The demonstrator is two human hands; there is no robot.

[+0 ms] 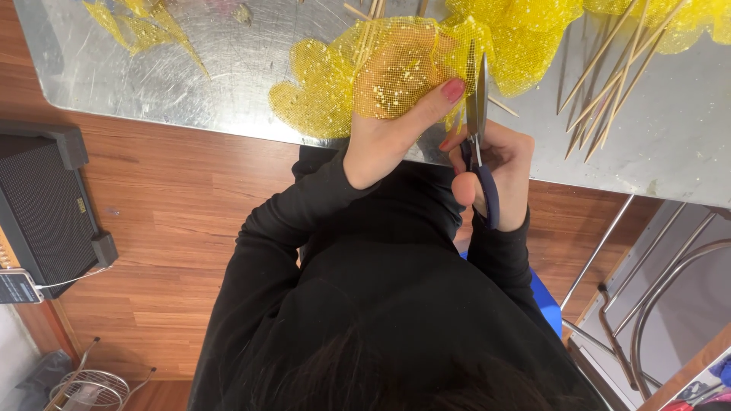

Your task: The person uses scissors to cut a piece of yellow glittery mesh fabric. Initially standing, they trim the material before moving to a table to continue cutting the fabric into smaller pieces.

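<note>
My left hand (388,129) grips a piece of yellow glittery mesh (381,76) at the near edge of the metal table (228,68), thumb pressed on the mesh's right side. My right hand (499,164) holds scissors (478,106) with dark blue handles. The blades point away from me and sit at the mesh's right edge, next to my left thumb. More yellow mesh (525,38) is bunched just beyond the blades. Both arms wear black sleeves.
Several thin wooden sticks (609,84) lie on the table at the right. Yellow mesh scraps (137,23) lie at the far left. A black speaker-like box (46,205) stands on the wooden floor at left. Metal chair legs (655,289) are at lower right.
</note>
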